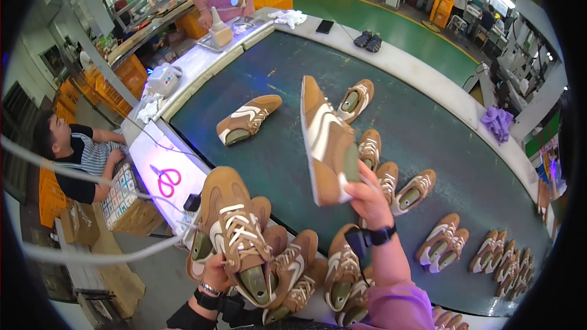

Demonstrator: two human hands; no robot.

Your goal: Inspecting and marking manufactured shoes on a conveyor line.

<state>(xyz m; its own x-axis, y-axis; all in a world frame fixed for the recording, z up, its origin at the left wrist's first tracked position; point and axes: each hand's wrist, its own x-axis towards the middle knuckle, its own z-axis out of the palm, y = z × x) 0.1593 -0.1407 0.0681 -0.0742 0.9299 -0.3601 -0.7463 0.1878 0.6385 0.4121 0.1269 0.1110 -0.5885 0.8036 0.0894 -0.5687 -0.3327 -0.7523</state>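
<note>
My right hand [371,198] grips a tan shoe [327,140] by its heel, sole side turned left, held up over the dark belt [422,128]. My left hand [215,271] is closed on another shoe [235,238] at the near edge, above a pile of shoes [318,275]. Open belt lies ahead, between the loose shoes and the far bench [397,55]. Pink scissors [166,180] lie on the left ledge

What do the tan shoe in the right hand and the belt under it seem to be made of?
Tan lace-up shoe with cream stripes in the right hand: matte, probably suede, with smoother cream trim. Dark green belt: dull, faintly reflective, likely rubber or plastic sheet.
</note>
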